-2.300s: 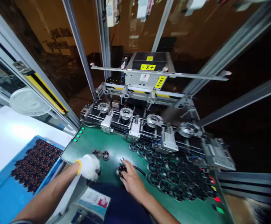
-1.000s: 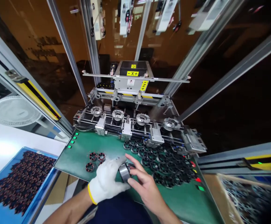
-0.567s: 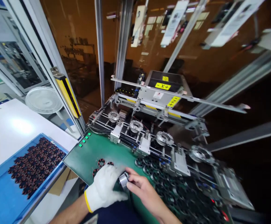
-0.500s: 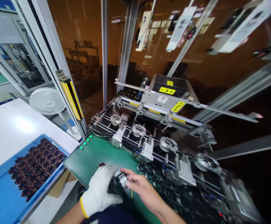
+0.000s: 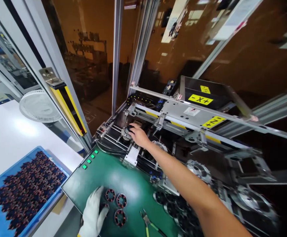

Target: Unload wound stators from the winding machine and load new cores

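Note:
My left hand (image 5: pixel 94 209), in a white glove, rests low over the green bench, fingers and thumb around a ring-shaped motor stator (image 5: pixel 104 208) that is partly hidden. Three more stators (image 5: pixel 120 218) with dark and reddish coils lie just right of it. My bare right hand (image 5: pixel 139 135) reaches far over the machine, its fingers closed on a dark round part (image 5: pixel 128 129) at the leftmost round metal fixture (image 5: pixel 125 134). Whether the part is seated there I cannot tell.
A blue tray (image 5: pixel 0 210) of packed stators stands at the left. Green-handled cutters (image 5: pixel 147 221) and several black rings (image 5: pixel 171 209) lie on the green bench top (image 5: pixel 84 194). Metal rails and clamps run across the machine; a yellow-black light barrier (image 5: pixel 68 108) stands left.
My right hand has moved from beside the left, where it held a silvery ring, forward to the leftmost fixture. My left hand has shifted left and down, revealing stators. The view has shifted.

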### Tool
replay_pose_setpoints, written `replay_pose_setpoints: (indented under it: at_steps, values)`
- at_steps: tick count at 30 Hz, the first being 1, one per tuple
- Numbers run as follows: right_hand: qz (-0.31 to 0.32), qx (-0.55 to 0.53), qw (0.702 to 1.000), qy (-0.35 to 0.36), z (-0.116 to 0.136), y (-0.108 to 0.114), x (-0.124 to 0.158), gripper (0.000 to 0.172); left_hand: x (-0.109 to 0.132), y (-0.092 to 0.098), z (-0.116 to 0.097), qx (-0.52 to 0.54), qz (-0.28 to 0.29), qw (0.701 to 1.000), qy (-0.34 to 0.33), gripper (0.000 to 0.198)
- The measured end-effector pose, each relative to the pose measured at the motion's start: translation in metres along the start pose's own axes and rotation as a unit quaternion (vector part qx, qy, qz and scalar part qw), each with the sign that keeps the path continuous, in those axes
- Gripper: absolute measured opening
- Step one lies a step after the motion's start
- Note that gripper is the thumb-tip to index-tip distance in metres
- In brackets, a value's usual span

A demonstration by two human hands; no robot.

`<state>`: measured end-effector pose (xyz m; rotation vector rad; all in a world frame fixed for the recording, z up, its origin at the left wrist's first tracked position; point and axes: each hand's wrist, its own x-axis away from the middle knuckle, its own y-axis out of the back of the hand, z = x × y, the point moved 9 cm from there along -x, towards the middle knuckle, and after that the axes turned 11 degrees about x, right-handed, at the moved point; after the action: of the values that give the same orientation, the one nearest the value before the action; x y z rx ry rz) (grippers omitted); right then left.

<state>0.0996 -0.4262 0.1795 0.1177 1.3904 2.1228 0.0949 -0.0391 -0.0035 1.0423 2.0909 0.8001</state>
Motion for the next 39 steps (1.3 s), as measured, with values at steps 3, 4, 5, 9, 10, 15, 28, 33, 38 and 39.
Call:
replay_pose_setpoints:
  at_steps: [3, 4, 5, 9, 10, 15, 28, 33, 38, 39]
  values:
    - [0.016, 0.049, 0.999, 0.016, -0.001, -0.01, 0.003, 0.013, -0.001, 0.001, 0.0, 0.005, 0.015, 1.0, 0.004, 0.067]
    - [0.021, 0.065, 0.998, 0.019, 0.0, -0.011, 0.005, 0.014, -0.001, 0.001, -0.001, 0.006, 0.019, 1.0, 0.003, 0.067]
    - [0.027, 0.079, 0.996, 0.021, 0.0, -0.012, 0.005, 0.015, -0.002, 0.001, -0.002, 0.008, 0.022, 1.0, 0.003, 0.068]
    - [0.054, 0.137, 0.989, 0.018, 0.001, -0.011, 0.003, 0.017, -0.007, 0.005, -0.007, 0.021, 0.031, 0.999, 0.013, 0.071]
    - [0.061, 0.15, 0.987, 0.017, 0.002, -0.012, 0.002, 0.017, -0.008, 0.006, -0.008, 0.024, 0.033, 0.999, 0.017, 0.071]
    - [0.099, 0.213, 0.972, 0.004, 0.008, -0.014, -0.008, 0.02, -0.01, 0.009, -0.01, 0.028, 0.039, 0.998, 0.03, 0.074]
    - [0.14, 0.29, 0.947, -0.018, 0.022, -0.013, -0.008, 0.019, -0.01, 0.007, -0.008, 0.031, 0.05, 0.997, 0.042, 0.078]
    - [0.144, 0.285, 0.948, -0.021, 0.022, -0.013, -0.007, 0.021, -0.011, 0.006, -0.007, 0.029, 0.051, 0.997, 0.042, 0.078]
    - [0.132, 0.259, 0.957, 0.013, 0.023, -0.018, 0.02, 0.034, -0.007, 0.003, -0.002, 0.03, 0.045, 0.998, 0.045, 0.076]
    - [0.13, 0.252, 0.959, 0.02, 0.021, -0.02, 0.024, 0.038, -0.006, 0.002, -0.002, 0.03, 0.042, 0.998, 0.041, 0.074]
